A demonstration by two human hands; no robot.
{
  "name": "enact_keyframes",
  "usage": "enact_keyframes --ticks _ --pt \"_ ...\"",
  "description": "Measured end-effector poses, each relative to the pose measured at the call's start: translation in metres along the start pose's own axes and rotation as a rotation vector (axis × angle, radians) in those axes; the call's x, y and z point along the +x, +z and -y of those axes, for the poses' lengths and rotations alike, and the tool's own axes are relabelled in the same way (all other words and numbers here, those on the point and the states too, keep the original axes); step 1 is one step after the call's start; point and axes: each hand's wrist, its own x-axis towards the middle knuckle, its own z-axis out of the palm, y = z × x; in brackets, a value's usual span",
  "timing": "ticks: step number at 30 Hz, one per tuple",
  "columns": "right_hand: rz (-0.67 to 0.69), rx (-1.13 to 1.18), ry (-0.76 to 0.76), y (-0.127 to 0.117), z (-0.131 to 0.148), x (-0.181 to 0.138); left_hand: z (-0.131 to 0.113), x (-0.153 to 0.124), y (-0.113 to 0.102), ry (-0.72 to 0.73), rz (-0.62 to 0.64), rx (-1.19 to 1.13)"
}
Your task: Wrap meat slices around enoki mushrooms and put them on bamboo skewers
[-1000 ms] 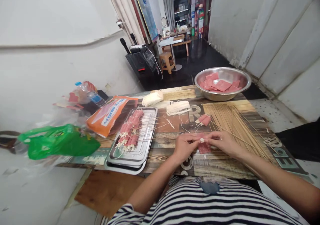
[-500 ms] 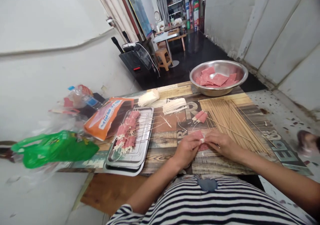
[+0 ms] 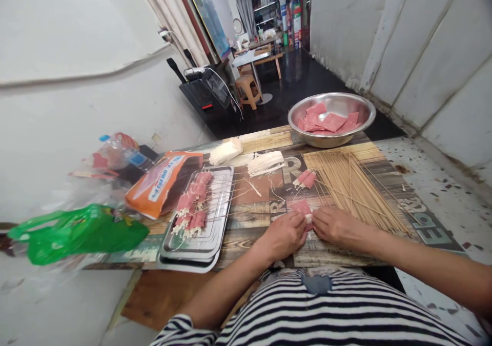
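A pink meat slice (image 3: pixel 301 207) lies on the table at the front, with a bit of white enoki mushroom (image 3: pixel 308 217) on it. My left hand (image 3: pixel 286 235) has its fingers closed on the slice's left edge. From the other side my right hand (image 3: pixel 333 226) pinches the slice and mushroom, fingertips close to the left ones. Just beyond them lie finished meat rolls (image 3: pixel 305 179) on skewers. A loose spread of bamboo skewers (image 3: pixel 357 192) is right of my right hand. Two bunches of enoki, one trimmed bunch (image 3: pixel 265 164) and one with its base (image 3: pixel 226 151), lie farther back.
A steel bowl (image 3: pixel 331 140) of meat slices stands at the back right. Stacked metal trays (image 3: pixel 221 202) at left hold several skewered rolls (image 3: pixel 194 202). Beside them are an orange package (image 3: pixel 163 182), a green plastic bag (image 3: pixel 88 233) and a plastic bottle (image 3: pixel 134 156).
My fingers have shifted slightly on the meat slice, and the right fingers are now curled lower over it. The view has moved a little; other things stay in place.
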Motion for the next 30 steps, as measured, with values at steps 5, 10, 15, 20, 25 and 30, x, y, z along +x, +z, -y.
enact_keyframes --ticks 5,10,15,20,25,30 --pt "-0.066 0.081 0.095 0.001 0.001 -0.001 0.001 0.001 0.003 0.025 -0.044 0.023" --pt "-0.092 0.175 0.159 -0.006 -0.001 -0.001 0.004 -0.005 0.01 0.002 -0.124 -0.033" --pt "-0.176 0.277 0.328 -0.01 0.001 0.003 0.004 -0.006 0.011 -0.038 -0.283 -0.082" --pt "-0.135 0.342 0.375 -0.016 0.007 0.006 0.001 -0.002 -0.001 -0.172 -0.285 -0.217" --pt "-0.1 0.507 0.471 -0.012 0.005 0.008 0.0 -0.003 -0.001 -0.407 -0.273 -0.392" --pt "-0.015 0.648 0.55 -0.011 -0.003 0.013 -0.003 -0.006 -0.004 -0.527 -0.22 -0.43"
